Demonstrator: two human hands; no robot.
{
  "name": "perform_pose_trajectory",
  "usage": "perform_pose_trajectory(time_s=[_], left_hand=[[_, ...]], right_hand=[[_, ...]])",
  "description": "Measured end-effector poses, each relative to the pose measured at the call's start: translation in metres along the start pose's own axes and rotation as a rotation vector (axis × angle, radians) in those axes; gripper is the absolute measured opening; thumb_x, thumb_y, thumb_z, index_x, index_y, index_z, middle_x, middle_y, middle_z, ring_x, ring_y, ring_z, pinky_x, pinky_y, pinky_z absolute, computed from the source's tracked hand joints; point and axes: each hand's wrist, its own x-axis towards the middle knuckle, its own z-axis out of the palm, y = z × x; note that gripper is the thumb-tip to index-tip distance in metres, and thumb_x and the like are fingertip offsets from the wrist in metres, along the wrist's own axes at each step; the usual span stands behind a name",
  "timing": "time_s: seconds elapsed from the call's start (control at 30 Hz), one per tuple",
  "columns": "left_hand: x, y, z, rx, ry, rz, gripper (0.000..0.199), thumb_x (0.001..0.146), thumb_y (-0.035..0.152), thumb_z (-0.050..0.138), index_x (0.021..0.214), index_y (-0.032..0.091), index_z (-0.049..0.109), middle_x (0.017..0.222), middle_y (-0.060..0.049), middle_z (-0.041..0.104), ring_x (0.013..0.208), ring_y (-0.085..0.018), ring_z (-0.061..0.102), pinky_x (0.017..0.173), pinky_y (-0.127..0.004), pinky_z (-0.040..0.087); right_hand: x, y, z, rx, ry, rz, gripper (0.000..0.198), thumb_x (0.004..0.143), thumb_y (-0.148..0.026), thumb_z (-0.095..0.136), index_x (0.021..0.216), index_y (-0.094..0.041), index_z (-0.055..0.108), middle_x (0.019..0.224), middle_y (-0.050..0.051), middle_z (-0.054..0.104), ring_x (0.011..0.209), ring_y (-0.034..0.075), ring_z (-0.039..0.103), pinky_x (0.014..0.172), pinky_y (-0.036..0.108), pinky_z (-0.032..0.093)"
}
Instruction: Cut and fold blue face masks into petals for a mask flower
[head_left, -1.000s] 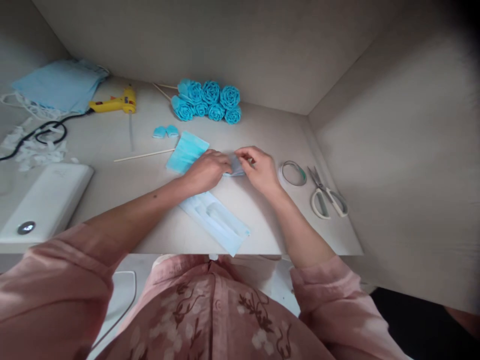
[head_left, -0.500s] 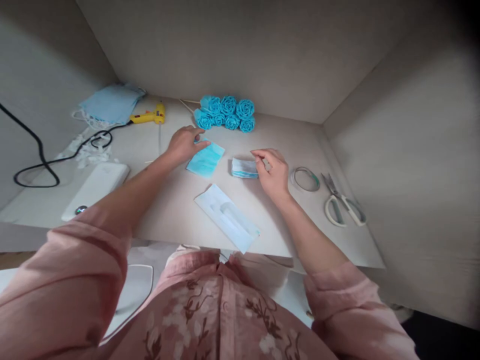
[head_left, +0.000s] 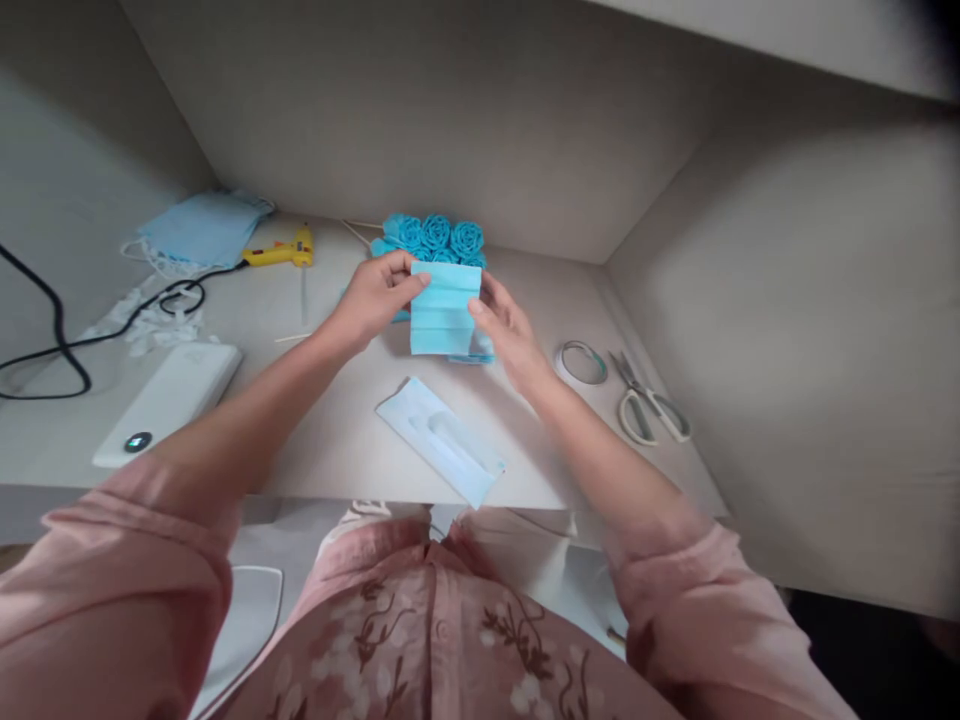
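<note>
A pleated light-blue square of mask fabric (head_left: 445, 315) is held up between my two hands over the desk. My left hand (head_left: 375, 298) pinches its left edge, thumb in front. Along the opposite edge, my right hand (head_left: 511, 332) grips with its thumb on the front and the other fingers partly behind. A small stack of cut mask pieces (head_left: 480, 357) shows below the square, mostly covered. Another blue piece (head_left: 403, 316) peeks out beside my left hand. Blue fabric roses (head_left: 435, 232) lie behind, their lower row partly hidden. Nearer me rests a pale-blue mask strip (head_left: 442, 440).
To the left are a pile of face masks (head_left: 199, 230), a yellow glue gun (head_left: 279, 250) with a black cable, white scraps (head_left: 161, 322) and a white power bank (head_left: 169, 400). Scissors (head_left: 643, 392) and a ring-shaped coil (head_left: 564, 362) lie right. Panels enclose the desk's back and sides.
Both hands have come together and now hold up a blue square; half a second ago they were apart, the left over a flat blue piece and the right at the stack. The view has shifted slightly.
</note>
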Motion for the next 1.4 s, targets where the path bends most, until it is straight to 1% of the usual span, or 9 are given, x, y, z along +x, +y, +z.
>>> perform_pose_trajectory(time_s=[0.13, 0.23, 0.4, 0.6, 0.73, 0.97, 1.1, 1.23, 1.4], left_hand=[[-0.003, 0.004, 0.009, 0.018, 0.029, 0.017, 0.021, 0.08, 0.037, 0.068, 0.079, 0.019, 0.057, 0.062, 0.003, 0.051, 0.06, -0.011, 0.051, 0.059, -0.022, 0.043], [-0.007, 0.01, 0.007, 0.045, 0.028, 0.01, 0.024, 0.083, 0.041, 0.066, 0.087, 0.017, 0.064, 0.072, 0.0, 0.061, 0.068, -0.013, 0.056, 0.062, -0.023, 0.045], [-0.01, 0.016, 0.003, 0.118, -0.133, -0.016, 0.027, 0.075, 0.039, 0.074, 0.089, 0.015, 0.073, 0.083, -0.004, 0.071, 0.08, -0.016, 0.063, 0.069, -0.025, 0.047], [-0.009, 0.001, 0.004, 0.0, 0.079, 0.0, 0.022, 0.074, 0.036, 0.074, 0.071, 0.015, 0.069, 0.069, 0.0, 0.064, 0.066, -0.012, 0.055, 0.063, -0.025, 0.042], [-0.012, -0.018, -0.002, -0.143, 0.145, -0.049, 0.025, 0.074, 0.04, 0.074, 0.072, 0.017, 0.067, 0.066, 0.002, 0.06, 0.062, -0.01, 0.052, 0.061, -0.024, 0.042], [-0.023, -0.034, 0.003, -0.146, 0.088, -0.162, 0.031, 0.065, 0.044, 0.082, 0.067, 0.018, 0.065, 0.053, 0.003, 0.057, 0.049, -0.01, 0.051, 0.051, -0.024, 0.041], [-0.023, -0.032, 0.005, -0.243, 0.112, -0.246, 0.034, 0.058, 0.038, 0.087, 0.07, 0.017, 0.063, 0.051, 0.006, 0.053, 0.042, -0.008, 0.048, 0.043, -0.022, 0.039], [-0.022, -0.034, 0.006, -0.462, 0.166, -0.305, 0.039, 0.049, 0.028, 0.093, 0.07, 0.014, 0.062, 0.064, 0.006, 0.058, 0.058, -0.007, 0.059, 0.062, -0.024, 0.058], [-0.025, -0.037, 0.007, -0.532, 0.094, -0.312, 0.037, 0.054, 0.028, 0.093, 0.071, 0.012, 0.064, 0.067, 0.002, 0.062, 0.063, -0.01, 0.064, 0.069, -0.025, 0.06]], right_hand=[[0.011, -0.001, 0.007, 0.145, 0.016, 0.163, 0.052, 0.074, -0.061, 0.073, 0.106, -0.021, 0.07, 0.108, 0.006, 0.075, 0.098, 0.022, 0.069, 0.085, 0.036, 0.057], [0.012, 0.0, 0.007, 0.034, -0.017, 0.132, 0.038, 0.073, -0.052, 0.074, 0.092, -0.019, 0.072, 0.085, 0.002, 0.073, 0.078, 0.018, 0.065, 0.073, 0.032, 0.054], [0.014, -0.004, 0.006, -0.209, -0.11, 0.058, 0.024, 0.075, -0.043, 0.07, 0.073, -0.019, 0.067, 0.068, -0.002, 0.059, 0.066, 0.014, 0.053, 0.062, 0.028, 0.042], [0.017, -0.008, -0.002, -0.27, -0.117, 0.082, 0.033, 0.073, -0.043, 0.07, 0.06, -0.021, 0.051, 0.059, -0.005, 0.042, 0.06, 0.011, 0.039, 0.056, 0.026, 0.031], [0.014, 0.002, -0.016, -0.179, 0.0, 0.129, 0.035, 0.068, -0.049, 0.074, 0.062, -0.021, 0.053, 0.059, -0.005, 0.044, 0.06, 0.011, 0.04, 0.056, 0.025, 0.032], [0.002, 0.03, -0.018, 0.218, 0.223, 0.164, 0.037, 0.065, -0.048, 0.079, 0.086, -0.021, 0.066, 0.08, 0.0, 0.066, 0.073, 0.014, 0.056, 0.071, 0.028, 0.048], [-0.001, 0.031, -0.015, 0.157, 0.281, 0.079, 0.027, 0.069, -0.042, 0.077, 0.078, -0.021, 0.063, 0.071, -0.003, 0.061, 0.066, 0.011, 0.051, 0.062, 0.024, 0.043], [-0.002, 0.03, -0.013, 0.042, 0.284, 0.064, 0.025, 0.072, -0.041, 0.073, 0.072, -0.021, 0.058, 0.062, -0.005, 0.051, 0.06, 0.009, 0.043, 0.056, 0.023, 0.037], [-0.003, 0.032, -0.015, -0.033, 0.326, 0.041, 0.03, 0.075, -0.044, 0.07, 0.069, -0.02, 0.054, 0.061, -0.006, 0.044, 0.06, 0.008, 0.039, 0.054, 0.022, 0.032]])
